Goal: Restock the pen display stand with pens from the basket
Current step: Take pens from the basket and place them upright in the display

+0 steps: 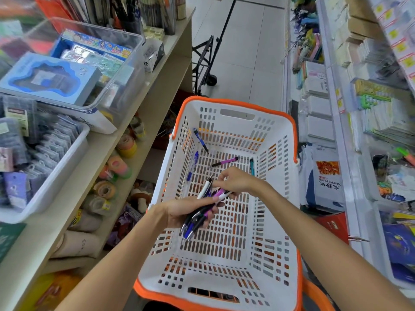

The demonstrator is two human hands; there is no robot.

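Open basket (pixel 233 286), shelves (pixel 157 90) flanking

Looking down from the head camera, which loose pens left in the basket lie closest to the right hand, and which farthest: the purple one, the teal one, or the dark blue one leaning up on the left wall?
From the right hand:
1. Purple pen, just beyond the knuckles.
2. Teal pen, by the right wall; almost as close.
3. Dark blue pen, against the far-left wall, clearly farthest.
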